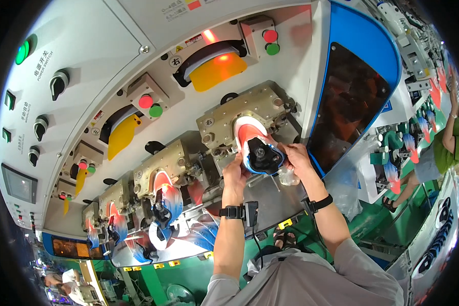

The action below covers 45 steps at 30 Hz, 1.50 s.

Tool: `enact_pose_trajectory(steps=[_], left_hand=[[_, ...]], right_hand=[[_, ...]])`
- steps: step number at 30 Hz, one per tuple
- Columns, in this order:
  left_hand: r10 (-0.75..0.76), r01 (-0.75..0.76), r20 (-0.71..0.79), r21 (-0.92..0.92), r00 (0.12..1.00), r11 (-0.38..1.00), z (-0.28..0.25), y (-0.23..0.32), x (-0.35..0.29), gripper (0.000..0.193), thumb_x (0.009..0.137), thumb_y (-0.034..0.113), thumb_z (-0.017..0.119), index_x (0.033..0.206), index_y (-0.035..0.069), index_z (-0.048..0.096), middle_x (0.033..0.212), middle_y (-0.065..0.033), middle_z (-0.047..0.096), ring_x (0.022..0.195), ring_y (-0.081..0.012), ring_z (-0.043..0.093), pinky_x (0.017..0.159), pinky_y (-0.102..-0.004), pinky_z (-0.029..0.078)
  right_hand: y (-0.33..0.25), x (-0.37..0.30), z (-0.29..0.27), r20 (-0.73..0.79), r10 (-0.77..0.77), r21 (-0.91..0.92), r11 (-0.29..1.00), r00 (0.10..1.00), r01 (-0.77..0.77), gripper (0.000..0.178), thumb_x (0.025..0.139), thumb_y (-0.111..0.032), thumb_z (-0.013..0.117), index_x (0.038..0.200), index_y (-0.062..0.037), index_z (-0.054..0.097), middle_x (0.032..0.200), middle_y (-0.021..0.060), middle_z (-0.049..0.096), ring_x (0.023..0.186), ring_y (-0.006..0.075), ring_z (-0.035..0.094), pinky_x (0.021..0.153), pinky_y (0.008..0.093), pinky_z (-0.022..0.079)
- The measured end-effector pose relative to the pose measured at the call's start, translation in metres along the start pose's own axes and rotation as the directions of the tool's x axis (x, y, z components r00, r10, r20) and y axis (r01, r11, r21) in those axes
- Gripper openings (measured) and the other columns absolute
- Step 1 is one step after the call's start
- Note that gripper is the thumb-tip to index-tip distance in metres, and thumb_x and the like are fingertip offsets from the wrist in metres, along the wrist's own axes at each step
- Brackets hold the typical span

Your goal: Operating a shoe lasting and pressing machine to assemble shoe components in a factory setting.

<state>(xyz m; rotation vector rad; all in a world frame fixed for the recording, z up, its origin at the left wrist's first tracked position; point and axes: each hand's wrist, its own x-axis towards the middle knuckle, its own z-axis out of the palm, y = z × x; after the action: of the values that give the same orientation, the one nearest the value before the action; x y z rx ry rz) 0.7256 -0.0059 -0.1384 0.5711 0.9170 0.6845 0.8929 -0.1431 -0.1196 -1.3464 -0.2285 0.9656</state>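
Note:
A shoe upper (250, 133) in red, white and blue, with a black inside, sits toe-up against the rightmost metal clamp block (217, 120) of a large machine. My left hand (233, 176) grips its left edge near the heel end, fingers closed. On the other side my right hand (297, 158) pinches the blue right edge. Below the right fingers hangs a crumpled clear plastic piece (289, 177); whether that hand holds it too I cannot tell. Dark straps with small devices circle both wrists.
More uppers (168, 196) sit at clamp stations to the left. Red and green push buttons (272, 43) and yellow flaps (217, 71) line the panel above. A blue-framed dark window (349, 107) stands at right. Another person (446, 143) is at the far right.

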Motion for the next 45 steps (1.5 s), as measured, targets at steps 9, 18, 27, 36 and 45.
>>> enact_pose_trajectory(steps=[9, 18, 27, 36, 45], left_hand=[[-0.038, 0.037, 0.033, 0.018, 0.999, 0.999, -0.008, -0.012, 0.009, 0.023, 0.099, 0.023, 0.056, 0.110, 0.004, 0.065, 0.091, -0.0056, 0.070, 0.074, -0.0194, 0.069, 0.062, -0.0376, 0.059], [0.235, -0.221, -0.042, 0.211, 0.971, 0.952, -0.027, -0.006, -0.040, 0.034, 0.096, 0.028, 0.063, 0.104, -0.005, 0.064, 0.093, -0.0083, 0.068, 0.076, -0.0203, 0.067, 0.067, -0.0377, 0.058], [0.777, -0.320, -0.362, 0.760, 0.515, 0.566, -0.271, -0.004, -0.275, 0.038, 0.086, 0.020, 0.070, 0.110, -0.008, 0.058, 0.096, -0.0131, 0.065, 0.092, -0.0187, 0.058, 0.085, -0.0346, 0.046], [0.443, -0.375, 0.043, 0.610, 0.896, 0.699, -0.282, -0.038, -0.190, 0.061, 0.067, 0.032, 0.088, 0.108, -0.007, 0.064, 0.091, -0.0162, 0.069, 0.081, -0.0257, 0.066, 0.081, -0.0345, 0.052], [0.030, -0.018, 0.359, -0.038, 0.933, 0.999, -0.316, -0.039, -0.260, 0.071, 0.072, 0.005, 0.083, 0.135, 0.003, 0.049, 0.126, -0.0069, 0.060, 0.114, -0.0210, 0.059, 0.100, -0.0376, 0.046]], right_hand=[[0.012, 0.000, -0.008, 0.067, 0.012, 0.051, 0.999, 0.998, -0.015, 0.025, 0.091, -0.018, 0.064, 0.072, -0.0016, 0.061, 0.055, 0.0033, 0.051, 0.036, 0.0116, 0.044, 0.031, 0.0269, 0.026], [0.028, -0.013, 0.009, 0.024, -0.093, -0.049, 0.994, 0.995, 0.095, 0.022, 0.095, -0.020, 0.058, 0.091, -0.0007, 0.067, 0.069, 0.0043, 0.064, 0.043, 0.0093, 0.049, 0.036, 0.0241, 0.033], [0.179, -0.182, 0.068, 0.137, -0.402, -0.461, 0.783, 0.906, 0.417, 0.039, 0.091, -0.024, 0.069, 0.123, -0.0057, 0.059, 0.103, 0.0067, 0.065, 0.077, 0.0117, 0.060, 0.067, 0.0255, 0.050], [0.238, -0.206, 0.122, 0.287, -0.097, -0.355, 0.913, 0.953, 0.200, 0.059, 0.086, -0.026, 0.075, 0.135, -0.0043, 0.051, 0.114, 0.0106, 0.064, 0.086, 0.0142, 0.062, 0.059, 0.0254, 0.051], [0.169, -0.366, 0.149, 0.419, -0.547, -0.545, 0.487, 0.725, 0.683, 0.053, 0.067, 0.001, 0.080, 0.117, -0.0003, 0.064, 0.097, 0.0088, 0.062, 0.084, 0.0220, 0.060, 0.075, 0.0306, 0.049]])
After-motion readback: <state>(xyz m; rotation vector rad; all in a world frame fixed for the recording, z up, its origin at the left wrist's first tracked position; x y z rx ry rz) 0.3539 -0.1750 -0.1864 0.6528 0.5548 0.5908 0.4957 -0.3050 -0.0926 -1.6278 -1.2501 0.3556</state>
